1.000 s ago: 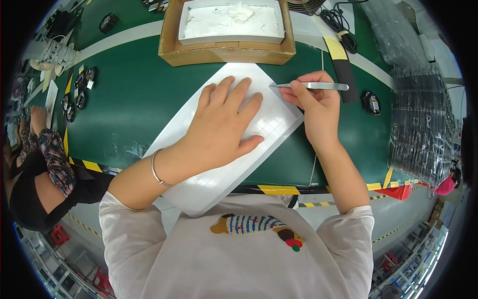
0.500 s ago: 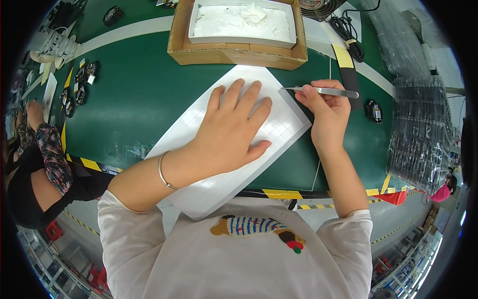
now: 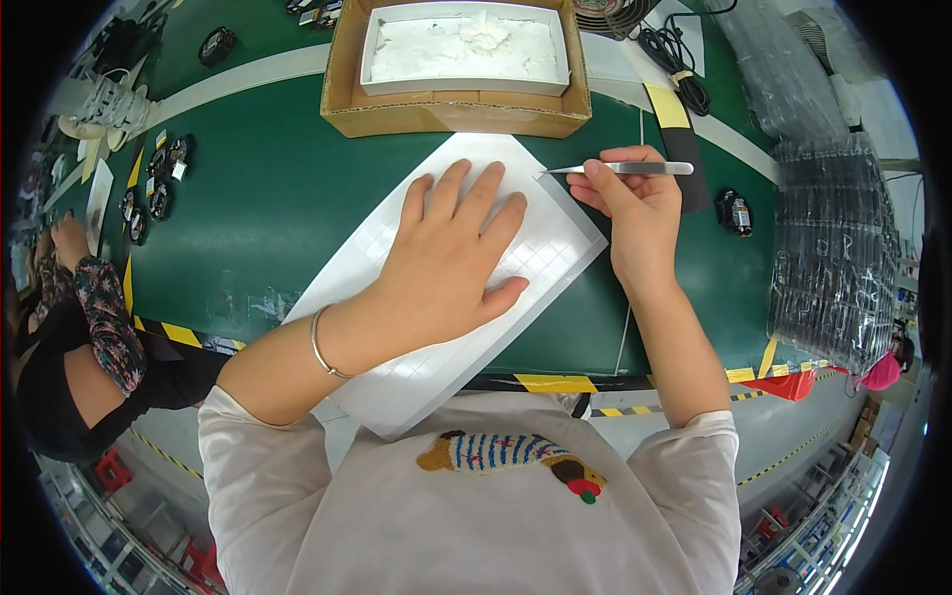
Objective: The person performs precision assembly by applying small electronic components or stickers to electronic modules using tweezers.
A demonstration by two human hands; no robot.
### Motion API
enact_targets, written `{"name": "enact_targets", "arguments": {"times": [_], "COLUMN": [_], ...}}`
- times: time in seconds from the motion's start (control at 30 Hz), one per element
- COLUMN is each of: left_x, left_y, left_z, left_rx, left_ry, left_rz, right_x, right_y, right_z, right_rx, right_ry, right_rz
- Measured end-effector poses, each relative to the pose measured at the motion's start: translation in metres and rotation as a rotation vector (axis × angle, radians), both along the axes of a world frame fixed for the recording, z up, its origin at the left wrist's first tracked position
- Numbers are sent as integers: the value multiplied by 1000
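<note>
A white glossy sheet (image 3: 543,230) marked with a grid of small squares lies slantwise on the green table. My left hand (image 3: 441,253) rests flat on it, fingers spread, with a bracelet at the wrist. Between the fingers of my right hand (image 3: 640,213) is a pair of silver metal tweezers (image 3: 659,168). Their thin points face left and meet the sheet's upper right edge, near its far corner. Whether the points grip anything there is too small to tell.
Beyond the sheet stands a cardboard box (image 3: 456,117) holding a white tray (image 3: 466,87) of white flaky material. Small black parts (image 3: 734,212) lie on both sides. At right are stacked clear plastic trays (image 3: 833,248) and a coiled black cable (image 3: 674,64). Another person's arm (image 3: 104,302) is at left.
The whole view has shifted slightly, so table items appear farther left. My left hand keeps its place on the sheet, and the tweezers' points stay at its edge with only a slight movement.
</note>
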State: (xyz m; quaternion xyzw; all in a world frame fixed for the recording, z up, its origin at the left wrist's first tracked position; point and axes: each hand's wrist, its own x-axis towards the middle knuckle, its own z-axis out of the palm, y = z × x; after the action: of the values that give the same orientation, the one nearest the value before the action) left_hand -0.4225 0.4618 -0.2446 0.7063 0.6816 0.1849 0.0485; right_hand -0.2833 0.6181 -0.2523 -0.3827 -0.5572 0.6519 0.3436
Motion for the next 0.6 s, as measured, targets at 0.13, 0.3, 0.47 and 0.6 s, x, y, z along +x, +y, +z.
{"name": "enact_targets", "arguments": {"times": [0.13, 0.3, 0.47, 0.6], "left_x": [0, -8, -33, -58], "left_y": [0, 0, 17, -2], "left_z": [0, 1, -11, 13], "left_rx": [-1, -18, -2, 104], "left_ry": [12, -32, -176, -48], "left_rz": [-1, -37, -329, -244], "right_x": [3, 4, 12, 17], "right_y": [4, 6, -6, -4], "right_z": [-2, 2, -2, -5], "right_rx": [-8, -118, -36, -39], "right_ry": [81, 272, 225, 227], "right_rz": [-10, 49, 60, 85]}}
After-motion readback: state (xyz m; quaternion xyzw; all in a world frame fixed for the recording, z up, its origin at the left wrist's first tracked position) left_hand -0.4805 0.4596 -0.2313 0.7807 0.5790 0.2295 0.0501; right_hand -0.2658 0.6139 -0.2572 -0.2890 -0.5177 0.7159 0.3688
